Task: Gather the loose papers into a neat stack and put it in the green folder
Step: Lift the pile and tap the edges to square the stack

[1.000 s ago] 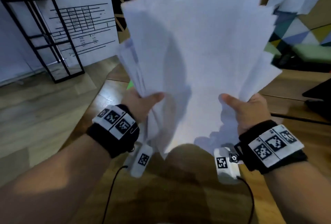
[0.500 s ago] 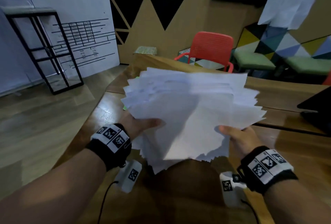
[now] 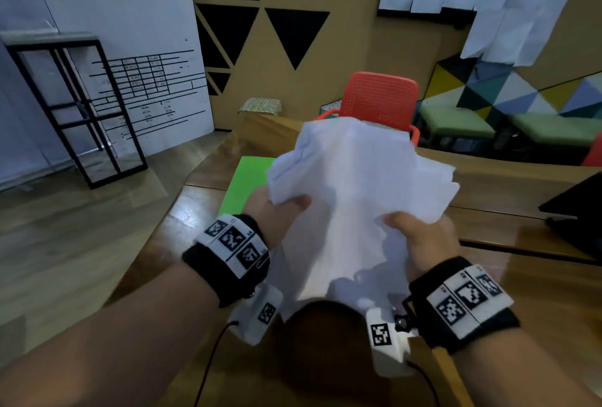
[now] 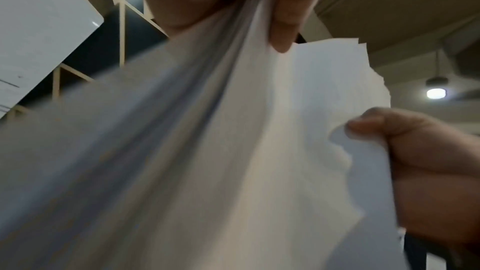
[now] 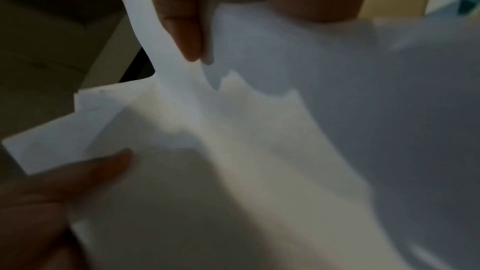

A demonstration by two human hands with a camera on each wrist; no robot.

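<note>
Both hands hold an uneven bundle of white papers (image 3: 355, 198) above the wooden table, its sheets fanned and bent. My left hand (image 3: 277, 211) grips the bundle's left side, thumb on top. My right hand (image 3: 420, 237) grips the right side the same way. The left wrist view shows the papers (image 4: 233, 151) pinched between thumb and fingers (image 4: 283, 19), with the other hand at the right. In the right wrist view, the papers (image 5: 259, 130) are pinched too. The green folder (image 3: 247, 181) lies flat on the table beyond my left hand, mostly hidden by the papers.
The wooden table (image 3: 182, 230) ends at its left edge near my left arm. An orange chair (image 3: 381, 100) stands behind the far edge. A dark laptop-like object (image 3: 580, 211) sits at the right. A black metal shelf (image 3: 78, 107) stands on the floor at the left.
The papers have come down from an upright spread before my face to a low, more bunched bundle over the table. Both hands moved closer together, and the green folder came into view.
</note>
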